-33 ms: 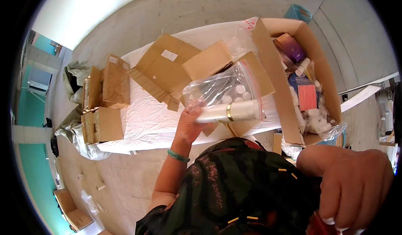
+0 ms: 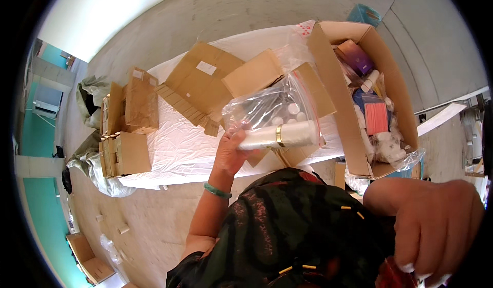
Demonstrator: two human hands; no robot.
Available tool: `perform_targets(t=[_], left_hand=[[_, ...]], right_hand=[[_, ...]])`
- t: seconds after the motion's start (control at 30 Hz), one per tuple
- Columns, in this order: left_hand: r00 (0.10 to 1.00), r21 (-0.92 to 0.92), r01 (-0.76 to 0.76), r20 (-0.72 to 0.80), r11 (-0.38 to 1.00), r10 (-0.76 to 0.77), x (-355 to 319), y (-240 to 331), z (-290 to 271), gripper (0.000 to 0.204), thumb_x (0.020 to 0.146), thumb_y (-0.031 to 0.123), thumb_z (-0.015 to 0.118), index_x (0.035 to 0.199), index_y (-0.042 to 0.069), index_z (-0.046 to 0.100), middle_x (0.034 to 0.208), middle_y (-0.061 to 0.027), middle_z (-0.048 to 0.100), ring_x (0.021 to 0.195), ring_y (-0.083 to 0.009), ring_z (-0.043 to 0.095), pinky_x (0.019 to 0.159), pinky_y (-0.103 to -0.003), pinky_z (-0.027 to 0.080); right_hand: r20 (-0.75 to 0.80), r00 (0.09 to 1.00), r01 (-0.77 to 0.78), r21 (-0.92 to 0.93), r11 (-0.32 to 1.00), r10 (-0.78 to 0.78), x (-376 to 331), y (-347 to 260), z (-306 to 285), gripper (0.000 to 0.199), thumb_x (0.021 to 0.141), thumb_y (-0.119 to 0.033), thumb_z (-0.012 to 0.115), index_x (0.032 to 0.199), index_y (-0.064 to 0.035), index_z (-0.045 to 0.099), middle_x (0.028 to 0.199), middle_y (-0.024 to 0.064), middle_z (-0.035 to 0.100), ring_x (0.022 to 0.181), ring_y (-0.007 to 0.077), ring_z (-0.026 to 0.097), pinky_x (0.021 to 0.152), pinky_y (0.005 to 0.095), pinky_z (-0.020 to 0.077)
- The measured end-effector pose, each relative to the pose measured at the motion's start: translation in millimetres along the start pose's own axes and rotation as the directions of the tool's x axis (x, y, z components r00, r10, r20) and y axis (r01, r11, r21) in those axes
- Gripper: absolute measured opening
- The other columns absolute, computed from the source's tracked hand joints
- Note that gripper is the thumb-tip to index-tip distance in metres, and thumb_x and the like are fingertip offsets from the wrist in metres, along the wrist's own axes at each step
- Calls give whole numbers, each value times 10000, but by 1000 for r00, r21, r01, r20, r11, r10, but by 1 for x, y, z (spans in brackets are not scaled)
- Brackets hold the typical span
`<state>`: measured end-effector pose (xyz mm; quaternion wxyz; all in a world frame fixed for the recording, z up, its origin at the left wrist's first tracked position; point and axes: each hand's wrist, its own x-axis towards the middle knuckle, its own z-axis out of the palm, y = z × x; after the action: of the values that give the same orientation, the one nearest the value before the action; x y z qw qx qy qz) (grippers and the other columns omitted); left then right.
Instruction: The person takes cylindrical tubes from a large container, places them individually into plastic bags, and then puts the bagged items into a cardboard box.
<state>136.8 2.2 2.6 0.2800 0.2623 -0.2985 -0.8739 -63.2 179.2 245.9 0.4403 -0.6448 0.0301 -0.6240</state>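
Note:
My left hand (image 2: 231, 152) is raised over the table and grips one end of a white tube with a gold band (image 2: 287, 135). The tube lies across the lower part of a clear zip bag (image 2: 272, 106) that holds several small white items. Whether the tube is inside the bag I cannot tell. A green bangle sits on that wrist. My right hand (image 2: 436, 231) is close to the camera at the lower right with its fingers curled downward. Nothing shows in it, and its palm is hidden.
A large open cardboard box (image 2: 398, 88) at the right holds several packaged items, pink, purple and white. Flattened cardboard (image 2: 203, 80) lies on the white-covered table (image 2: 179, 144). Small cartons (image 2: 138, 98) stand at its left end. Plastic bags (image 2: 92, 95) lie on the floor.

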Motion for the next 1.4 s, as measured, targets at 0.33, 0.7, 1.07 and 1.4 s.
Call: perform_targets(t=[0.33,0.7,1.07,1.4], left_hand=[[999,108,-54,1,993,54,0,13,15,379,817,160,674,1137,11,536,1000,-100,620,857,-220,647,630,-364,595],[998,163,-63,-17,985,66,0,-3,29,273,838,157,647,1063,21,572,996,-105,621,854,-220,637,644,-367,573],[995,189,-87,-29,978,94,6,-1,24,177,899,199,577,1006,59,584,1004,-80,613,913,-207,610,730,-373,539],[961,137,-236,-114,962,252,30,10,17,232,939,248,528,946,34,615,852,-26,626,820,-121,584,761,-268,465]], right_hand=[[-811,545,-792,-417,446,210,-65,84,-86,308,838,-189,611,1092,-22,562,1016,28,549,914,101,511,826,252,407],[-911,377,-551,-73,831,169,-93,120,-102,153,902,-116,559,989,-4,617,987,30,619,884,98,566,792,236,446],[-849,176,-760,205,617,498,-121,128,-75,294,875,-247,603,1117,-83,572,984,20,616,874,107,571,737,257,469],[-894,106,-746,219,629,436,-145,136,-76,167,886,-248,598,970,-105,621,858,-15,613,759,64,551,619,223,458]])
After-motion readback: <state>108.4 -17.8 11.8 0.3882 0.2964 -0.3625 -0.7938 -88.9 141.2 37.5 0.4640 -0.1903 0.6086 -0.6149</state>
